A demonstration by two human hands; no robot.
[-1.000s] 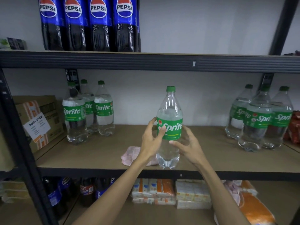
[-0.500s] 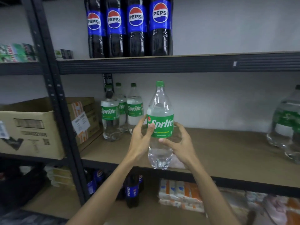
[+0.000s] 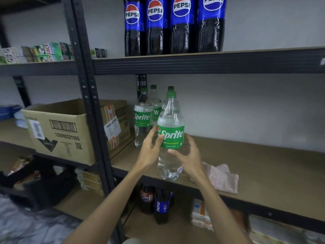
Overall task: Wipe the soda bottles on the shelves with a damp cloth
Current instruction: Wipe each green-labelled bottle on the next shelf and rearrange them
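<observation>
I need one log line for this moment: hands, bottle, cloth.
left hand: grips Sprite bottle | right hand: grips Sprite bottle | pink cloth: lies on shelf, not held

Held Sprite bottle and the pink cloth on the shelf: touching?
Apart. Head view: bare shelf shows between the Sprite bottle base and the pink cloth, which lies beyond the right hand and its wrist.

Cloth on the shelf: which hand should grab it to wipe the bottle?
Probably the right hand: the pink cloth lies on the shelf just beside it. The left hand, on the Sprite bottle's other side, could hold the bottle alone.
</observation>
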